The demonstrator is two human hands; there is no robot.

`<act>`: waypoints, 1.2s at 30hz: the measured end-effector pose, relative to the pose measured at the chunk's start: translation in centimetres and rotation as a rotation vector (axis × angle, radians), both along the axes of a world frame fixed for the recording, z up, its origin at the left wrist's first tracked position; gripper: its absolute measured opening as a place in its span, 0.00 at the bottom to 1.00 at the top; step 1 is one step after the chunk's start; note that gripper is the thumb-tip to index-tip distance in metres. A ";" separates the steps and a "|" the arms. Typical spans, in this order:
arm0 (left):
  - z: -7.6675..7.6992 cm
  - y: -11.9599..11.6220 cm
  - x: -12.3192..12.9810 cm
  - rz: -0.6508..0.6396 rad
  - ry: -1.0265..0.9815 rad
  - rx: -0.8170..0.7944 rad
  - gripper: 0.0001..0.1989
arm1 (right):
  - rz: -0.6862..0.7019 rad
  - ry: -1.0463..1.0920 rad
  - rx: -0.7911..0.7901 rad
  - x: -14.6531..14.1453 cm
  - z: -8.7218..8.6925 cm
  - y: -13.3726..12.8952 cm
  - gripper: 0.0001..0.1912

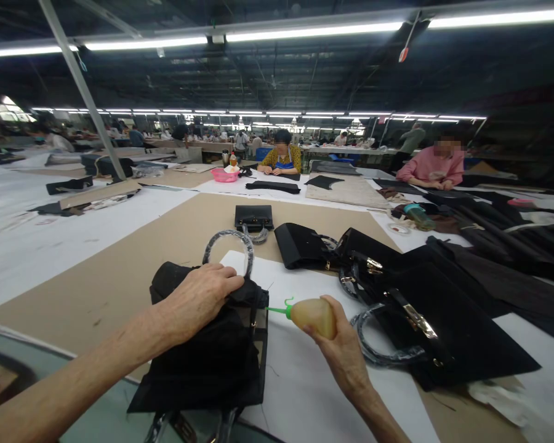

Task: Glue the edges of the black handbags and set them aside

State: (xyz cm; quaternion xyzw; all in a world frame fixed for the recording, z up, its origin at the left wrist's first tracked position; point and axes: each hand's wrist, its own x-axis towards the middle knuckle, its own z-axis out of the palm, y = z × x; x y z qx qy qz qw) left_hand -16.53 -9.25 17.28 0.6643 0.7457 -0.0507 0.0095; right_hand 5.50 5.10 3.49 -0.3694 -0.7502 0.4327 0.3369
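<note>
A black handbag lies in front of me, its plastic-wrapped ring handle rising at the far side and another handle hanging at the near side. My left hand rests on the bag's upper part with fingers curled over the black material; the fingertips are partly hidden. In my right hand is a squeeze bottle of yellowish glue-like liquid, held on its side. Its thin green nozzle points left and meets the bag's right edge near the top corner. Whether liquid comes out I cannot tell.
Several black handbags with gold clasps and wrapped handles lie at right. A small black bag sits farther back on the brown board. Across the table are two seated people, a pink basket and a teal bottle.
</note>
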 end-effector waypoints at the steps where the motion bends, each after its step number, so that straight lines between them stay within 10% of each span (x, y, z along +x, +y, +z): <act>1: 0.0 0.2 0.0 0.004 -0.005 0.002 0.18 | 0.013 -0.008 0.009 -0.4 0.0 0.2 0.30; 11: -1.3 0.2 -0.2 -0.001 -0.024 0.036 0.20 | 0.039 -0.057 0.039 -1.6 -2.0 1.4 0.33; 23: -3.3 -3.2 0.9 -0.083 0.039 0.314 0.21 | 0.094 -0.086 -0.130 -0.3 -0.3 0.5 0.26; 36: -1.6 -1.9 -1.4 -0.196 0.008 0.276 0.20 | 0.068 -0.104 -0.188 -0.6 0.7 0.5 0.27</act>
